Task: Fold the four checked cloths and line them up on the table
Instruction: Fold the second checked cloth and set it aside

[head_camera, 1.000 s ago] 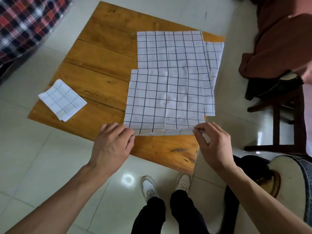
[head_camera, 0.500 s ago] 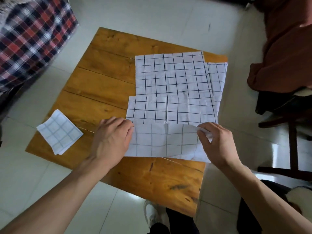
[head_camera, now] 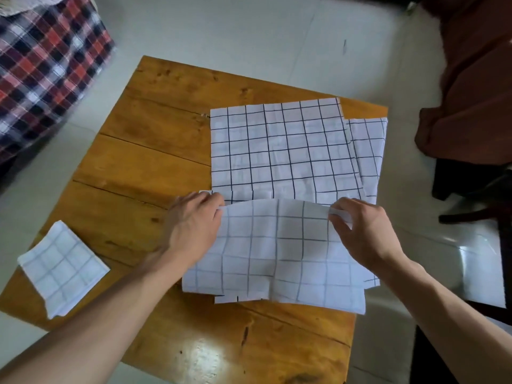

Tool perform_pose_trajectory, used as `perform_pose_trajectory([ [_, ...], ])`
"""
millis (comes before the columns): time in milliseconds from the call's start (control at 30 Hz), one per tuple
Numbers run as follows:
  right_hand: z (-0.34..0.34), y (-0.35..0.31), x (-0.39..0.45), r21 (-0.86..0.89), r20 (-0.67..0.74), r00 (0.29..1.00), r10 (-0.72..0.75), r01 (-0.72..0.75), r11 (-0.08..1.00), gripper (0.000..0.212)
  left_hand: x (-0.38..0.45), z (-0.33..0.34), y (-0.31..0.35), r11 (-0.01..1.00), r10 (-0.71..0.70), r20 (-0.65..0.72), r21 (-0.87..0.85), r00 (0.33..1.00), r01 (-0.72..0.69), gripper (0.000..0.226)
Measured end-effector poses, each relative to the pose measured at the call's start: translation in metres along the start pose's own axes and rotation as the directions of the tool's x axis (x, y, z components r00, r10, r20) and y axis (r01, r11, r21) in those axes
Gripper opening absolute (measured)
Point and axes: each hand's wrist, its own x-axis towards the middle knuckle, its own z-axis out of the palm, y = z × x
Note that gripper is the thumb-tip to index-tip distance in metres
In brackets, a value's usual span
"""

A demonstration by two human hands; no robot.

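Observation:
A white checked cloth [head_camera: 277, 253] lies on the near right part of the wooden table [head_camera: 155, 151], its near half turned over away from me so the paler underside faces up. My left hand [head_camera: 194, 225] pinches the folded edge at its left corner. My right hand [head_camera: 363, 231] pinches the same edge at its right corner. Behind it a second checked cloth [head_camera: 279, 148] lies flat, and a third checked cloth [head_camera: 370, 153] shows from under its right side. A small folded checked cloth [head_camera: 62, 267] sits at the table's near left corner.
A red, black and white plaid fabric [head_camera: 41, 67] covers something at the far left. A brown draped cloth [head_camera: 471, 92] hangs over dark wooden furniture [head_camera: 471, 195] at the right. White floor tiles surround the table.
Both hands have carried the near edge of the front cloth up and away from me, folding it over itself. The camera has moved closer to the table.

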Motion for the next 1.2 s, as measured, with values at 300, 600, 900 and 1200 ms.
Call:
perform_pose_trajectory([
  [300,0.036,0.016,0.034,-0.053,0.034,0.994,0.102,-0.1,0.994,0.009,0.031,0.045,-0.024,0.988,-0.08,0.068,-0.13,0.994,0.089,0.008],
  [600,0.043,0.022,0.053,-0.13,0.024,0.989,0.147,-0.142,0.981,0.008,0.05,0.066,-0.029,0.978,-0.078,0.079,-0.189,0.994,0.092,0.006],
  [900,0.043,0.023,0.054,-0.195,0.012,0.991,0.135,-0.13,0.972,0.036,0.048,0.071,-0.032,0.995,-0.074,-0.032,-0.063,0.997,0.072,0.037],
  [1200,0.04,0.021,0.035,-0.179,-0.043,0.999,-0.006,-0.001,0.984,0.028,0.032,0.069,-0.011,0.999,0.024,-0.091,-0.041,0.996,-0.028,0.022],
])
